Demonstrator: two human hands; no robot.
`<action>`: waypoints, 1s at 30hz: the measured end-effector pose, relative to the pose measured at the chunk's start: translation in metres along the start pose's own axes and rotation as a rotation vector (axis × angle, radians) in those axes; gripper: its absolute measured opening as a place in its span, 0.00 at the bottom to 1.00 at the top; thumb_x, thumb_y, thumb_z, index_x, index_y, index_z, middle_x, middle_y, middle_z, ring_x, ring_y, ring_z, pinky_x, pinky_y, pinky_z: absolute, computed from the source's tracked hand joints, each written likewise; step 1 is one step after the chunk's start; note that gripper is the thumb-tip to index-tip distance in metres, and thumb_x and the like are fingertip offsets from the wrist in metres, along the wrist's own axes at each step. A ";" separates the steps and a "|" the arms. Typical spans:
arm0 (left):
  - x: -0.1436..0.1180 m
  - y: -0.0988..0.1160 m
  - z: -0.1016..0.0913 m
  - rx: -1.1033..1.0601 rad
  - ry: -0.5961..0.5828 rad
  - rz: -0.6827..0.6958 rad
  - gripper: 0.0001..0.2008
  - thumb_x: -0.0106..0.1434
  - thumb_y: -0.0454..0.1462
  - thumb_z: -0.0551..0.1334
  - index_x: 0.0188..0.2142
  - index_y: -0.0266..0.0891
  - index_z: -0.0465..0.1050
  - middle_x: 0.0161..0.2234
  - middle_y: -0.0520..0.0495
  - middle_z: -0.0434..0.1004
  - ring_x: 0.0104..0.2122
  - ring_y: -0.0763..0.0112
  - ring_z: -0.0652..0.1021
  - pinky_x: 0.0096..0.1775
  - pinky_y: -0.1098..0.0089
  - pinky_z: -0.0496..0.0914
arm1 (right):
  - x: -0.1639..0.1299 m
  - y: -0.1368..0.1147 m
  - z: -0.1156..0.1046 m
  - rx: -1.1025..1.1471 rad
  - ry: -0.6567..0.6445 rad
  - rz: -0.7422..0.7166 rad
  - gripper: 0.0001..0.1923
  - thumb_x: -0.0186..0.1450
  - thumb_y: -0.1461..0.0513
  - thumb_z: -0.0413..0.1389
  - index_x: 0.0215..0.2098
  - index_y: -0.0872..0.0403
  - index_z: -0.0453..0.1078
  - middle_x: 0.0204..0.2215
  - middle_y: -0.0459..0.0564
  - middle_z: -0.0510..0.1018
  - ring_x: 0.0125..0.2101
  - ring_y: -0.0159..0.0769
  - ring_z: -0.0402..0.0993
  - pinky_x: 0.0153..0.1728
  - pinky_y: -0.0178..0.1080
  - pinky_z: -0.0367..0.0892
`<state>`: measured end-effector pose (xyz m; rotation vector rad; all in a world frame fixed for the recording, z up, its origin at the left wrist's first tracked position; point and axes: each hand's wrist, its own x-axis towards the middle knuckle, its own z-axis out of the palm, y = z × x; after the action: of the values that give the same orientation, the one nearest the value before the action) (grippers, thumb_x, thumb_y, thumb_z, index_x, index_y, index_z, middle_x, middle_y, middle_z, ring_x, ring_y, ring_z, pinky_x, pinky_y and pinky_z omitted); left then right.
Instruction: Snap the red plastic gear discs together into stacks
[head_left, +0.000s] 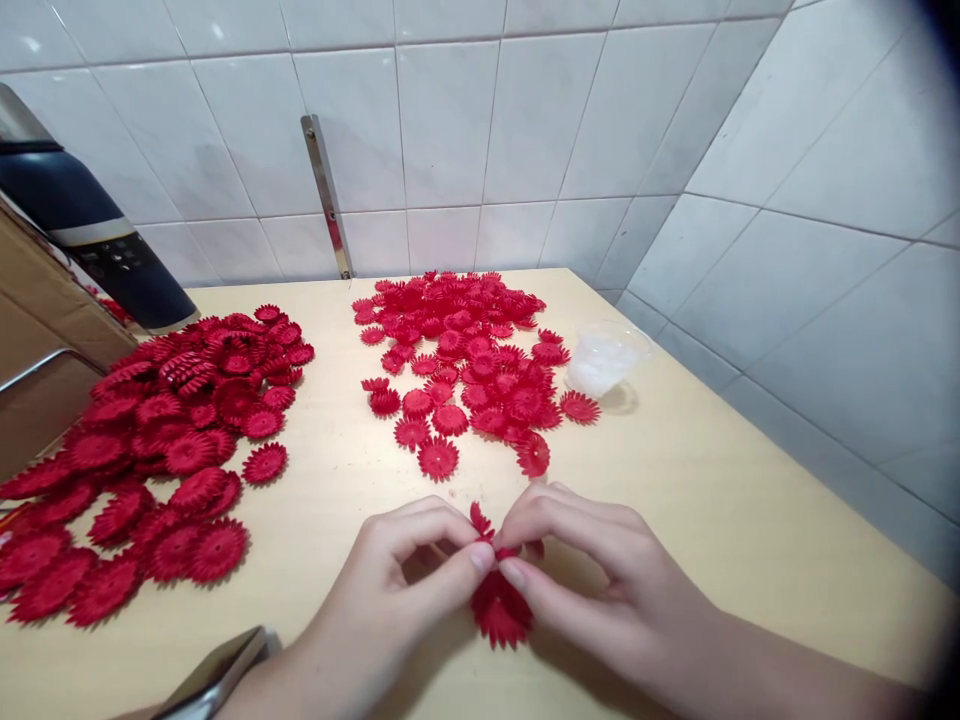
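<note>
Head view, starting from the closest stuff: a phone-like slab (214, 675) at the bottom edge, partly tucked behind the forearm of the left hand (412, 565).

Then the fiddly bit: a red toothed piece (501, 625) out in front, pinched between thumb and forefinger of the left hand and likewise of the right hand (600, 565). Looks like close fingertip work near the middle of the piece. For a tidy job, pinch lightly with just the tips, keep the 2 grips close together, leave the petal teeth free to avoid creasing, and maybe rest the wrists for steadiness.

As for position: right at the meeting point of the 2 pinches, with a toothed fan hanging below the thumbs and a smaller tuft poking up above. Can't tell from here if 1 folded layer or 2 stacked. Also can't tell about contact with the table (720, 490).

Farther out: a big left heap of red discs (157, 440), then a looser middle heap (480, 380) straight beyond the fingers. Just right of that, a clear plastic cup (600, 360) with something whitish inside. Off left, a cardboard box (37, 310) and a dark bottle (97, 225). At the very back, a metal strip (326, 195) against white wall tiles (450, 120).
</note>
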<state>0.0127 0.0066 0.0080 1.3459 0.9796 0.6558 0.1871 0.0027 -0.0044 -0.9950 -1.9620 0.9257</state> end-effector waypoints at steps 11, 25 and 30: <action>0.002 -0.002 -0.001 0.013 -0.012 0.005 0.11 0.61 0.36 0.55 0.24 0.36 0.71 0.27 0.50 0.69 0.31 0.70 0.69 0.36 0.71 0.62 | 0.003 -0.001 -0.002 0.373 -0.038 0.319 0.04 0.61 0.65 0.53 0.27 0.54 0.67 0.23 0.43 0.72 0.25 0.28 0.66 0.28 0.31 0.62; 0.002 -0.007 -0.001 -0.083 0.065 -0.042 0.06 0.58 0.39 0.60 0.32 0.37 0.70 0.27 0.51 0.71 0.30 0.72 0.70 0.34 0.71 0.64 | 0.003 0.003 -0.001 0.343 0.007 0.219 0.05 0.59 0.68 0.53 0.28 0.53 0.67 0.25 0.43 0.72 0.27 0.29 0.67 0.30 0.34 0.63; 0.003 -0.013 0.000 -0.212 0.078 -0.058 0.16 0.55 0.37 0.64 0.43 0.43 0.65 0.35 0.51 0.72 0.31 0.74 0.72 0.34 0.73 0.67 | 0.001 0.002 -0.002 0.379 -0.036 0.146 0.07 0.60 0.70 0.51 0.28 0.54 0.67 0.26 0.44 0.73 0.29 0.30 0.69 0.33 0.35 0.65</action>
<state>0.0121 0.0069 -0.0052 1.1089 0.9785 0.7505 0.1893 0.0047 -0.0047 -0.9106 -1.6724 1.3457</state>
